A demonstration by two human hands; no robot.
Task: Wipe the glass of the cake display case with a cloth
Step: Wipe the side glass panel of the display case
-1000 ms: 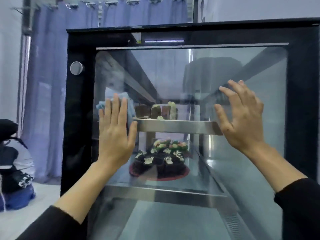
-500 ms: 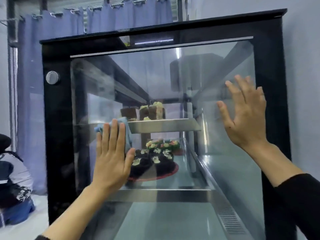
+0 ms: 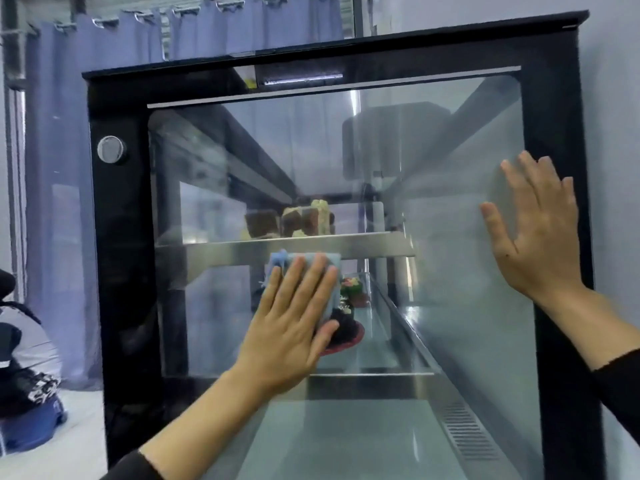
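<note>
The cake display case (image 3: 117,237) has a black frame around a large glass pane (image 3: 311,150). My left hand (image 3: 291,327) lies flat on the glass near its middle, pressing a light blue cloth (image 3: 329,263) against it; only the cloth's top and right edge show past my fingers. My right hand (image 3: 540,233) rests flat and empty on the glass by the right frame, fingers spread. Inside, cake slices (image 3: 294,220) sit on a metal shelf (image 3: 363,245), and a dark cake (image 3: 346,327) below is partly hidden by my left hand.
A round silver knob (image 3: 110,149) sits on the left frame. Blue curtains (image 3: 62,168) hang behind and to the left of the case. A dark and blue bundle (image 3: 24,393) lies on the floor at the left. A pale wall (image 3: 613,133) stands right of the case.
My left hand has slid the cloth down and then rightward across the glass, from the left part toward the middle. My right hand stays pressed near the right frame.
</note>
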